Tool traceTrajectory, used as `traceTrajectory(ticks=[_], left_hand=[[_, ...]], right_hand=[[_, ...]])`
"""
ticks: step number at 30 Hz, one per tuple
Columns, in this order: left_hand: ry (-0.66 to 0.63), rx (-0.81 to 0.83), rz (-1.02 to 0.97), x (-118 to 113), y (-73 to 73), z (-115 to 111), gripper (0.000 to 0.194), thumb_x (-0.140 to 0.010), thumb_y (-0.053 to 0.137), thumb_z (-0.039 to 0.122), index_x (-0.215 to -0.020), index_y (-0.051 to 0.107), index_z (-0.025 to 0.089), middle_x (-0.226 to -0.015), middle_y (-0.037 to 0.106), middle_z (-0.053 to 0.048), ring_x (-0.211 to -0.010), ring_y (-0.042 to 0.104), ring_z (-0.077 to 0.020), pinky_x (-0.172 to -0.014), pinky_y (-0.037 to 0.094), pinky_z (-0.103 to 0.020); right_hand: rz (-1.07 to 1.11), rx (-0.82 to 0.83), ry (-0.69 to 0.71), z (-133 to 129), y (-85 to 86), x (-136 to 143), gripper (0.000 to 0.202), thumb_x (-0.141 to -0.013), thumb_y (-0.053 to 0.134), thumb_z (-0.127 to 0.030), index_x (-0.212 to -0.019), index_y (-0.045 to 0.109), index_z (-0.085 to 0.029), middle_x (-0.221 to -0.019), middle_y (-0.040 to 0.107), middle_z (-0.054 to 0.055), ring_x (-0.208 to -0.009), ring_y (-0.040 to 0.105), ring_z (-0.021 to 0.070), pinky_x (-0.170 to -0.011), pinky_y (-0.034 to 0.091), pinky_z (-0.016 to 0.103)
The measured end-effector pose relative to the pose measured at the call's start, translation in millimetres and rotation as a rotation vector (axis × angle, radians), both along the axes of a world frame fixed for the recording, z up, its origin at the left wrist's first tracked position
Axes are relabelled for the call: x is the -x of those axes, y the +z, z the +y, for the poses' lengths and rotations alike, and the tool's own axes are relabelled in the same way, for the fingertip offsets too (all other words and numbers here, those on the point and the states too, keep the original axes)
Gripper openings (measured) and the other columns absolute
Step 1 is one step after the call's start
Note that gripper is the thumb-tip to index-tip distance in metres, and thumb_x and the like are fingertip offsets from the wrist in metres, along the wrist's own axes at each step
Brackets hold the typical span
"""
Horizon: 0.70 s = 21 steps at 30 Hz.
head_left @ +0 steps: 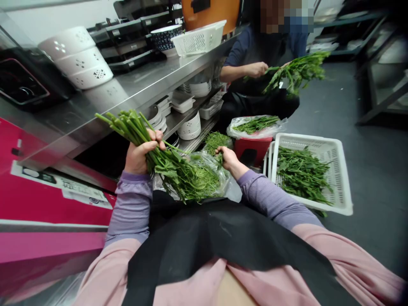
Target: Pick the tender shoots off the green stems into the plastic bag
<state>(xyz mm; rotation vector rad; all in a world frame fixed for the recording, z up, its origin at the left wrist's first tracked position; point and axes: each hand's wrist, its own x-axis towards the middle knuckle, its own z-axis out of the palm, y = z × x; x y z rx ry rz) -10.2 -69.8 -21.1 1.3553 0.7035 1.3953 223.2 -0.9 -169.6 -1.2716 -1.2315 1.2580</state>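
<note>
My left hand (142,155) is closed around a thick bunch of leafy green stems (165,165), cut ends pointing up to the left and leaves hanging toward my lap. Over to the right, my right hand (230,159) pinches a bit of green leaf (219,159) between thumb and fingers. Below and between both hands lies a clear plastic bag (225,180) with thin green trimmings (207,180). To my right stands a white slotted basket (342,178) with a pile of leafy stems (301,172) inside.
Opposite me a person in dark clothes holds another green bunch (298,74). A red container (253,148) with bagged stems (256,124) stands between us. At left, a steel counter (140,89) carries white stacked bowls (78,55) and a white basket (200,40); dishes fill the shelves below.
</note>
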Motion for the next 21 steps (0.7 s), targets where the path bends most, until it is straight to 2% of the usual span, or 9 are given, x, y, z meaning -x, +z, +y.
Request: traceTrajectory(ticks=[2, 4, 6, 8, 13, 16, 19, 21], left_hand=[[-0.061, 0.035, 0.025, -1.0, -1.0, 1.7, 0.022, -0.058, 0.071, 0.018, -0.073, 0.055, 0.016, -0.084, 0.053, -0.002, -0.063, 0.061, -0.0125, -0.061, 0.052, -0.028], [-0.109, 0.069, 0.047, -5.4, -6.2, 5.3, 0.022, -0.058, 0.072, 0.017, -0.073, 0.055, 0.016, -0.084, 0.054, -0.002, -0.063, 0.061, -0.0128, -0.059, 0.052, -0.027], [-0.133, 0.110, 0.054, -11.0, -13.9, 9.4, 0.024, -0.058, 0.072, 0.018, -0.073, 0.054, 0.015, -0.084, 0.054, -0.002, -0.063, 0.061, -0.0128, -0.059, 0.052, -0.027], [-0.147, 0.147, 0.047, -15.0, -21.1, 12.5, 0.025, -0.058, 0.073, 0.018, -0.073, 0.053, 0.015, -0.084, 0.054, -0.002, -0.063, 0.061, -0.0126, -0.059, 0.052, -0.028], [-0.166, 0.150, 0.058, -11.5, -30.8, 16.2, 0.027, -0.058, 0.075, 0.019, -0.074, 0.054, 0.014, -0.085, 0.056, -0.003, -0.061, 0.061, -0.0128, -0.059, 0.053, -0.029], [-0.141, 0.150, 0.077, -7.4, -36.6, 17.3, 0.025, -0.060, 0.073, 0.017, -0.076, 0.055, 0.013, -0.088, 0.059, -0.005, -0.062, 0.062, -0.0132, -0.058, 0.052, -0.027], [-0.121, 0.129, 0.061, -8.7, -43.7, 14.9, 0.022, -0.062, 0.072, 0.016, -0.077, 0.056, 0.013, -0.090, 0.059, -0.005, -0.063, 0.062, -0.0130, -0.058, 0.052, -0.027], [-0.100, 0.100, 0.046, -12.1, -45.8, 10.3, 0.021, -0.062, 0.072, 0.016, -0.076, 0.056, 0.013, -0.087, 0.057, -0.003, -0.063, 0.062, -0.0127, -0.058, 0.052, -0.026]], right_hand=[[0.148, -0.006, 0.157, 0.4, 17.7, 1.1, 0.018, -0.083, 0.041, -0.034, -0.072, 0.041, -0.020, -0.070, 0.063, 0.005, -0.061, 0.057, 0.0127, -0.056, 0.048, 0.024], [0.256, -0.030, 0.409, -5.0, 42.1, 10.6, 0.019, -0.083, 0.048, -0.035, -0.077, 0.046, -0.018, -0.078, 0.066, 0.006, -0.067, 0.060, 0.0134, -0.059, 0.049, 0.025], [0.212, -0.074, 0.613, -14.0, 63.8, 23.3, 0.020, -0.083, 0.055, -0.036, -0.078, 0.052, -0.016, -0.075, 0.065, 0.004, -0.065, 0.059, 0.0119, -0.059, 0.049, 0.023], [0.123, -0.085, 0.703, -23.7, 76.5, 33.3, 0.022, -0.081, 0.060, -0.036, -0.079, 0.055, -0.015, -0.068, 0.061, 0.000, -0.058, 0.055, 0.0093, -0.056, 0.046, 0.021], [0.084, -0.091, 0.723, -37.6, 78.3, 34.9, 0.028, -0.081, 0.057, -0.042, -0.081, 0.056, -0.014, -0.059, 0.053, -0.004, -0.047, 0.045, 0.0056, -0.047, 0.037, 0.019], [0.035, -0.151, 0.694, -39.6, 78.2, 32.9, 0.023, -0.079, 0.057, -0.036, -0.077, 0.058, -0.013, -0.056, 0.050, -0.005, -0.046, 0.041, 0.0050, -0.046, 0.033, 0.019], [0.014, -0.171, 0.577, -38.2, 73.2, 38.6, 0.012, -0.073, 0.056, -0.025, -0.067, 0.056, -0.015, -0.052, 0.044, -0.006, -0.046, 0.036, 0.0053, -0.045, 0.028, 0.020], [0.142, -0.088, 0.423, -33.4, 62.2, 44.0, 0.012, -0.073, 0.052, -0.020, -0.062, 0.049, -0.016, -0.049, 0.038, -0.007, -0.044, 0.031, 0.0049, -0.044, 0.025, 0.021]])
